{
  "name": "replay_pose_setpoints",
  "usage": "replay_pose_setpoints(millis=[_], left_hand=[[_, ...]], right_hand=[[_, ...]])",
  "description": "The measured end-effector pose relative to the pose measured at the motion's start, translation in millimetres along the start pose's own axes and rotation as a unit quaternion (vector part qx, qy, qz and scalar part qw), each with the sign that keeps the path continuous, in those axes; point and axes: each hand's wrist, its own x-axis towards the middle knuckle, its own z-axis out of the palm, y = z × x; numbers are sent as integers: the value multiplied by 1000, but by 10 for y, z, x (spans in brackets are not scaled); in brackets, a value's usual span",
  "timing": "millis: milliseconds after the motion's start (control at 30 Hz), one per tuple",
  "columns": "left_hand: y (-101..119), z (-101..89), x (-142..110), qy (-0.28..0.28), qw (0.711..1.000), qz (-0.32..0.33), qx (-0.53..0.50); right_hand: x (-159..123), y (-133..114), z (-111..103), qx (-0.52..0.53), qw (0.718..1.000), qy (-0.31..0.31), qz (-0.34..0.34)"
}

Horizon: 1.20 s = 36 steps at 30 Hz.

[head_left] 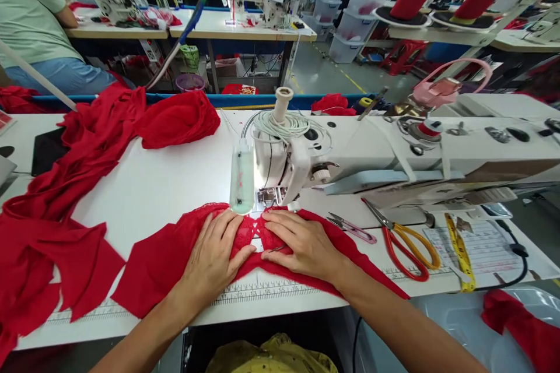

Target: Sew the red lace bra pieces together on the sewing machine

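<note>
A red lace-trimmed garment piece (161, 256) lies spread at the front of the sewing machine, with a small criss-cross lacing at its middle. My left hand (214, 250) rests flat on the fabric left of that lacing, fingers stretched toward the needle area. On the other side, my right hand (301, 245) lies on the red cloth, fingers extended and thumb apart. A thin dark pointed bit shows beside my right thumb; what it is cannot be made out. Just beyond my fingertips is the presser foot (268, 197), beside a pale green guard (242, 180).
Thread snips (352, 227), orange-and-red-handled scissors (406, 245) and a yellow measuring tape (460, 253) lie right. Red fabric (87, 151) is heaped left. A printed ruler (258, 290) runs along the front edge. A plastic bin (455, 309) sits lower right. Another person (39, 23) sits beyond.
</note>
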Motion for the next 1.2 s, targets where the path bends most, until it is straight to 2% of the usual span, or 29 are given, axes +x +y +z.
replay_pose_setpoints(millis=[467,767,967,1033,1167,1200], left_hand=[[-3,-19,42,-24,1000,4,11],[38,-66,27,-26,999,18,27],[46,-86,10,-40,998,8,46],[57,-109,6,-41,998,8,50],[129,-165,-21,-1,999,41,34],[155,-172,-34,13,998,55,26]], right_hand=[[-29,35,17,-27,999,-20,18],[18,42,-29,5,1000,-9,-25],[9,63,-134,6,997,-69,-27],[21,23,-225,-18,996,-89,11],[80,-186,-427,-92,970,-102,201],[95,-249,-455,-97,964,-112,222]])
